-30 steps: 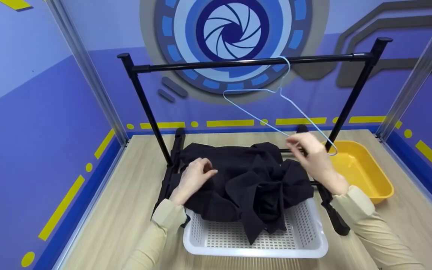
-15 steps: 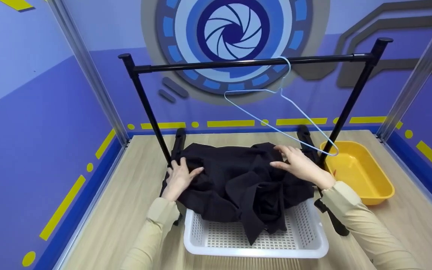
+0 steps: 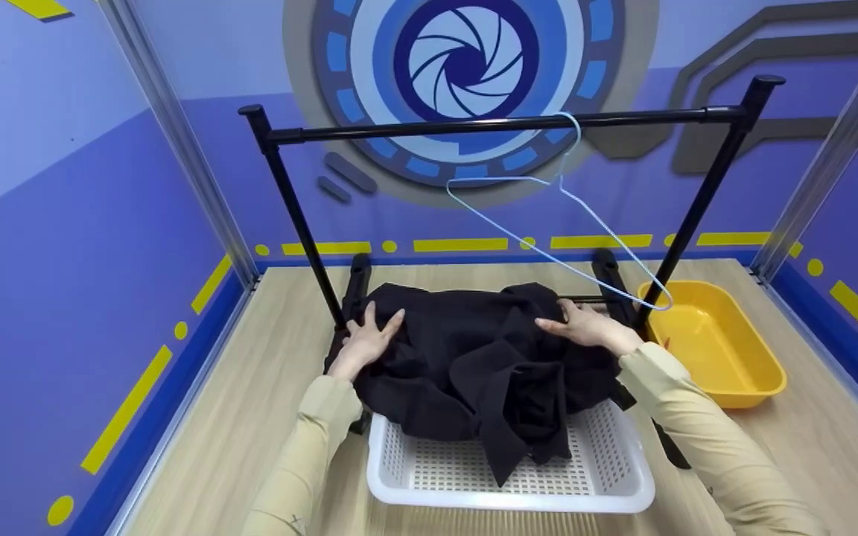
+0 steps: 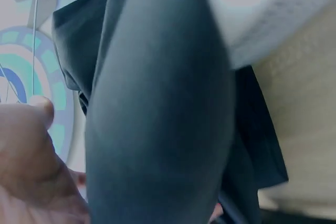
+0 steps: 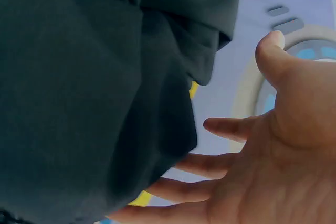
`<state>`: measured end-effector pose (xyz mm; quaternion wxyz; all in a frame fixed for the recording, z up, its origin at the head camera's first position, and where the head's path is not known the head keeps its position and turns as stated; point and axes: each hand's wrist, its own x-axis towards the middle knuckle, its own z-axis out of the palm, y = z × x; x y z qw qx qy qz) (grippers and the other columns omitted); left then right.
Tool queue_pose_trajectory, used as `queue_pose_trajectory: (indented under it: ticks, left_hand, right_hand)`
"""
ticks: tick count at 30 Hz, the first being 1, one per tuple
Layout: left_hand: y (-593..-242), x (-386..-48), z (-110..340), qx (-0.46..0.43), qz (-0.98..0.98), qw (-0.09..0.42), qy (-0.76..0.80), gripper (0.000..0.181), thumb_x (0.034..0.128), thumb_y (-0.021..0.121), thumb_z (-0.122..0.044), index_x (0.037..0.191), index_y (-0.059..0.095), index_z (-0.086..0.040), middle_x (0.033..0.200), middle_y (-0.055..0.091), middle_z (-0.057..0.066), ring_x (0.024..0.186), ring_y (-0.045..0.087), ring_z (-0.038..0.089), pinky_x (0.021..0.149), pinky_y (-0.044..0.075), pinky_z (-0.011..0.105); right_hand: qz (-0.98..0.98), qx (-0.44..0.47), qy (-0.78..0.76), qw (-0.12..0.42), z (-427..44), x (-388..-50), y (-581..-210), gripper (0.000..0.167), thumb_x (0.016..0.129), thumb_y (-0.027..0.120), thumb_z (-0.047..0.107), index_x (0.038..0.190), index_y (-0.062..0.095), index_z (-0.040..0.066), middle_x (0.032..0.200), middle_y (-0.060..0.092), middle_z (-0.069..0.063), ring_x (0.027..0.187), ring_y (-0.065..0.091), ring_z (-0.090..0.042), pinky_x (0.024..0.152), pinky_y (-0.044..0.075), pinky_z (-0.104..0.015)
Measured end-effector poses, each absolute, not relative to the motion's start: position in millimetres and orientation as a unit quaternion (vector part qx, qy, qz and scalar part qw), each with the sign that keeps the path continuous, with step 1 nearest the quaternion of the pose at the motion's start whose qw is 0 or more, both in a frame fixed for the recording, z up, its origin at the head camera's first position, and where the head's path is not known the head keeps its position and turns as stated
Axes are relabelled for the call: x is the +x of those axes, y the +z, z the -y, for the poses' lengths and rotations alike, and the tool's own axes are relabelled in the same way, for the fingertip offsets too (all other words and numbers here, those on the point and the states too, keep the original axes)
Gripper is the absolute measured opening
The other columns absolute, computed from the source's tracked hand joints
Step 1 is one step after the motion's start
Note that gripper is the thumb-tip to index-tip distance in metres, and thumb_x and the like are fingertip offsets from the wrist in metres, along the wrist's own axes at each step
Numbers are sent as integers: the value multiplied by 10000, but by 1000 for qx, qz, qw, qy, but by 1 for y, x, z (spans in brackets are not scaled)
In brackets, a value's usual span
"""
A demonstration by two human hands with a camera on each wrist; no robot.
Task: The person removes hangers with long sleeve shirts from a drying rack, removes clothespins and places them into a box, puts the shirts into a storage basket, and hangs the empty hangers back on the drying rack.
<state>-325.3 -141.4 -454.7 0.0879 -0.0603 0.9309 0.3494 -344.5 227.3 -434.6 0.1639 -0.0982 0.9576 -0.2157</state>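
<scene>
A rumpled black garment (image 3: 436,342) lies draped over the back part of a white perforated basket (image 3: 511,501), one pointed flap hanging into it. At the garment's left side is my left hand (image 3: 366,344), fingers spread against the cloth. My right hand (image 3: 589,326) is at its right side, thumb toward the fabric. In the right wrist view the right hand (image 5: 283,150) has its fingers straight and apart, some tips behind the garment's edge (image 5: 157,103). The left wrist view shows the left thumb (image 4: 39,111) clear of the cloth (image 4: 157,98), which covers most of the fingers.
Behind the basket stands a black clothes rack (image 3: 429,128). A light blue wire hanger (image 3: 503,179) hangs from its bar, above and behind the right hand. On the right sits a yellow tub (image 3: 719,335). Blue printed panels (image 3: 101,246) enclose the wooden tabletop (image 3: 228,417).
My right hand has come down from beside the hanger to the garment's right side. The left hand has shifted slightly left and spread its fingers on the cloth. The hanger stays on the bar.
</scene>
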Motion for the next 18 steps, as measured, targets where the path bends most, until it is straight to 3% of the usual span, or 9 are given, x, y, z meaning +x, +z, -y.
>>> queue_pose_trajectory:
  ticks: [6,18]
  left_hand:
    - [-448,-332,133,-36,-921,95,376,808,1049,412,-574,1653,82,-151,1602,118,437,1466,192,634,1202,203,671]
    - [-449,-344,118,-17,-937,115,329,750,1044,497,-501,1627,227,-114,1611,310,311,1500,273,514,1206,257,616]
  right_hand:
    - [-953,-99,-230,173,-226,-355,-437,883,1060,404,571,1571,168,-110,1577,216,-425,1484,171,-587,1199,208,-665]
    - [-948,-111,-244,173,-222,-371,-445,800,1066,456,481,1546,241,-122,1545,311,-413,1444,326,-552,1193,287,-604]
